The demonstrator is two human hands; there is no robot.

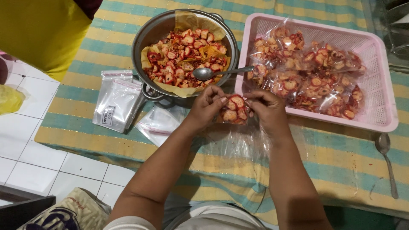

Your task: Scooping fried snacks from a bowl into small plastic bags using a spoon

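Hands pinched shut on small snack bag (235, 110): our left hand (207, 106) at 9 o'clock, right hand (266, 107) at 3; probably gripping its top edge, metal pot (147, 34) at 11.

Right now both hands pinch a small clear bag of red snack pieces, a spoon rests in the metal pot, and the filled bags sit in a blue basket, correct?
Not quite. The basket holding the filled bags is pink, not blue, as the head view shows. The rest holds: left hand and right hand pinch the small clear bag, and the spoon rests in the metal pot.
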